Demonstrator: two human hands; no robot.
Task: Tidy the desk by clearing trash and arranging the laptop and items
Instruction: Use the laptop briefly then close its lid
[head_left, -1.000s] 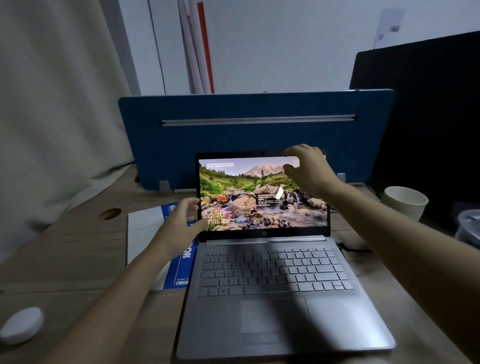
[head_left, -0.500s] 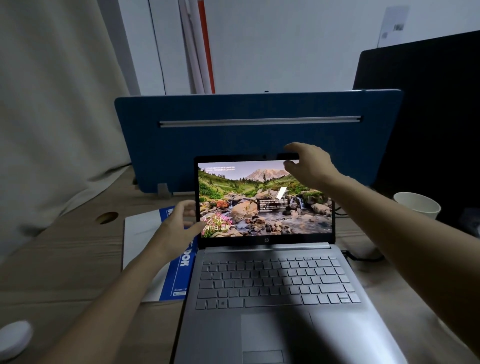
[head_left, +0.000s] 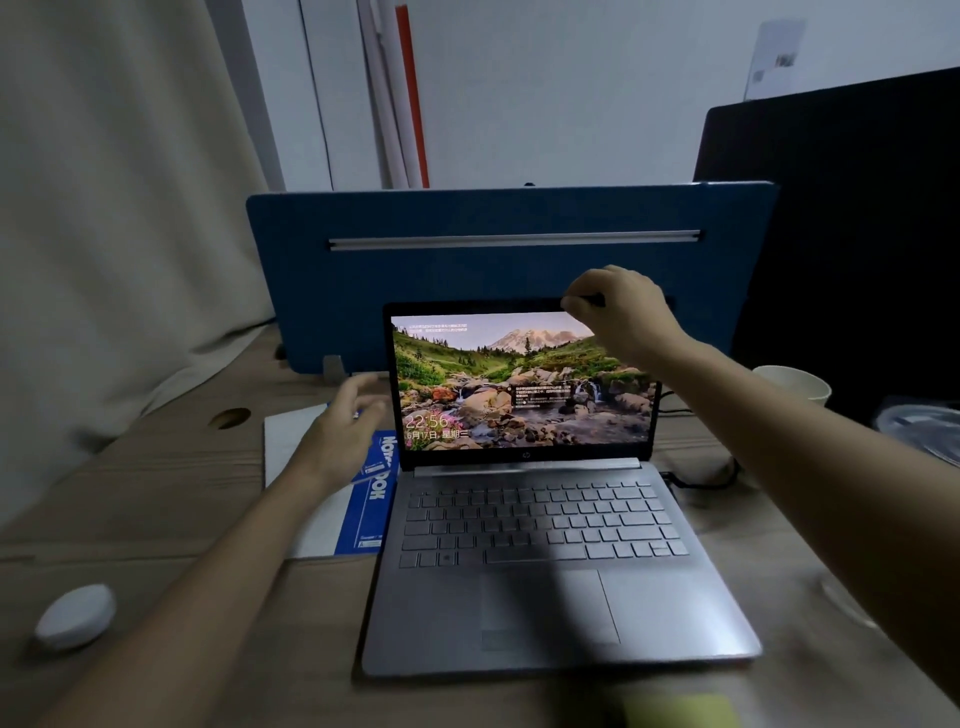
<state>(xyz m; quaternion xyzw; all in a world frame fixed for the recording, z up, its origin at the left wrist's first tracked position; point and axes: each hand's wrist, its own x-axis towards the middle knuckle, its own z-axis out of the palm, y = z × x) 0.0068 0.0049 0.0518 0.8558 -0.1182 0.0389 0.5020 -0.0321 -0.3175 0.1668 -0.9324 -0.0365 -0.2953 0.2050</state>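
Observation:
A silver laptop (head_left: 545, 525) stands open in the middle of the wooden desk (head_left: 156, 499), its screen lit with a mountain landscape. My right hand (head_left: 618, 312) grips the top edge of the lid near its right corner. Left of the screen my left hand (head_left: 345, 426) hovers with its fingers spread, blurred, holding nothing, above a blue and white notebook (head_left: 337, 525) that lies beside the laptop. A white paper cup (head_left: 795, 384) stands at the right, behind my right forearm.
A blue divider panel (head_left: 467, 270) closes off the back of the desk, and a dark panel (head_left: 857, 234) rises at the right. A white round puck (head_left: 75, 616) lies front left. A clear plastic lid or container (head_left: 924, 428) sits far right. A black cable (head_left: 696, 480) runs from the laptop's right side. A yellow thing (head_left: 680, 709) shows at the bottom edge.
My right hand has risen from the front of the screen to the lid's top edge and closed on it. My left hand has come off the screen's left edge and moved left.

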